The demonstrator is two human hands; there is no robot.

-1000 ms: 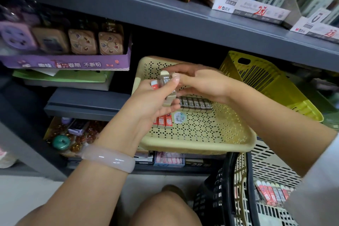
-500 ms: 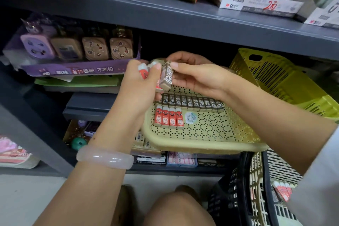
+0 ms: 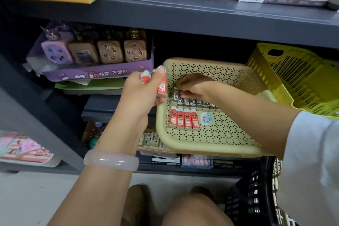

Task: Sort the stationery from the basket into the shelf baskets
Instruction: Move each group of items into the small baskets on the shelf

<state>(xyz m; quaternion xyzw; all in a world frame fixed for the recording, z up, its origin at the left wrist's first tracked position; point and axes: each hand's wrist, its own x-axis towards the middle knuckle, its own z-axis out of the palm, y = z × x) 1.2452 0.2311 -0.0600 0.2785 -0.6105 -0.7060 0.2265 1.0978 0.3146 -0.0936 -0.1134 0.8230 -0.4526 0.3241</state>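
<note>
The left hand (image 3: 145,91) grips a few red erasers (image 3: 162,86), fingers curled round them, just off the 9 o'clock rim of the beige basket (image 3: 211,145) on the shelf. The right hand (image 3: 194,87) reaches into the basket from 3 o'clock, its fingers pinching a brown eraser (image 3: 175,95) at the left end of the brown row (image 3: 196,103). Four more red ones (image 3: 184,118) lie side by side just below that row.

These erasers look small, light and fairly stiff, with smooth paper sleeves that may slip. A pinch across the narrow sides near the middle should hold one. Setting it down gently should avoid nudging its neighbours.
</note>
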